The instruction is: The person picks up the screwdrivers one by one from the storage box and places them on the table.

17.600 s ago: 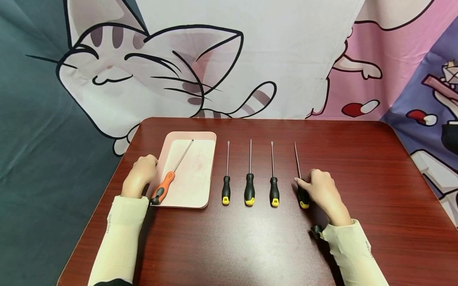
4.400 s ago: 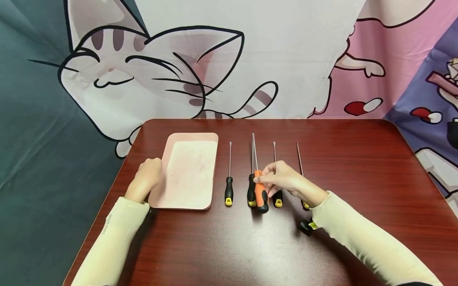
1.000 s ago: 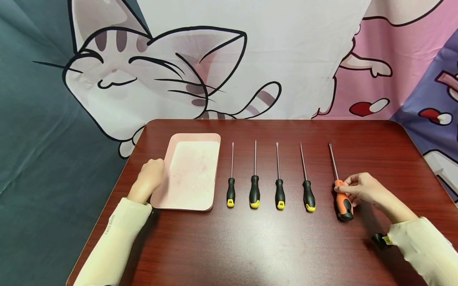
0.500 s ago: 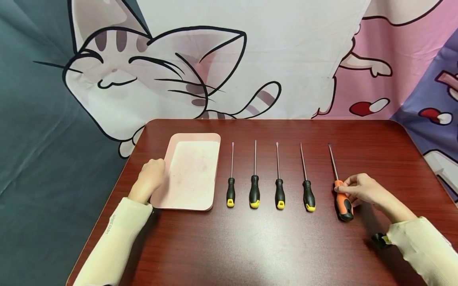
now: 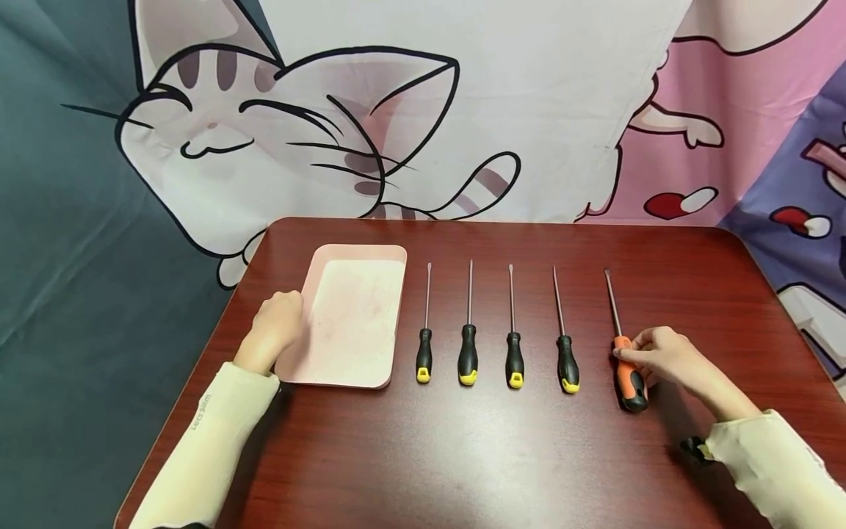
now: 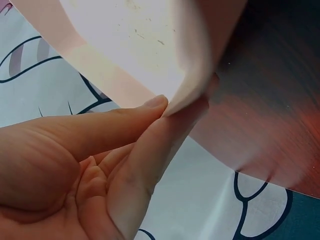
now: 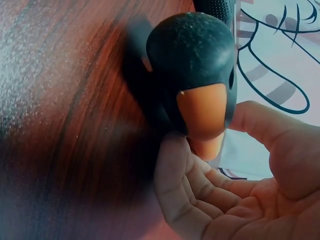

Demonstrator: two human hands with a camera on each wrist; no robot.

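Note:
At the right end of a row, my right hand (image 5: 667, 356) pinches the orange-and-black handle of a screwdriver (image 5: 630, 375), whose shaft points to the far edge. In the right wrist view the black butt of this screwdriver (image 7: 192, 50) faces the camera, thumb and fingers at either side of the handle. My left hand (image 5: 276, 323) holds the left side of a shallow pink tray (image 5: 399, 294). The left wrist view shows thumb and forefinger pinching the rim of the tray (image 6: 192, 92). No tool lies in the tray.
Between the tray and the orange screwdriver, several black-and-yellow screwdrivers lie side by side, from the leftmost screwdriver (image 5: 424, 356) to the tilted screwdriver (image 5: 567, 364). They rest on a reddish-brown table (image 5: 463, 463). A cat-print cloth (image 5: 562, 95) hangs behind it.
Earlier the orange screwdriver lay in the tray while my right hand was at the rightmost black one. The right hand then carried it rightward over the row. Over the last second, almost no movement.

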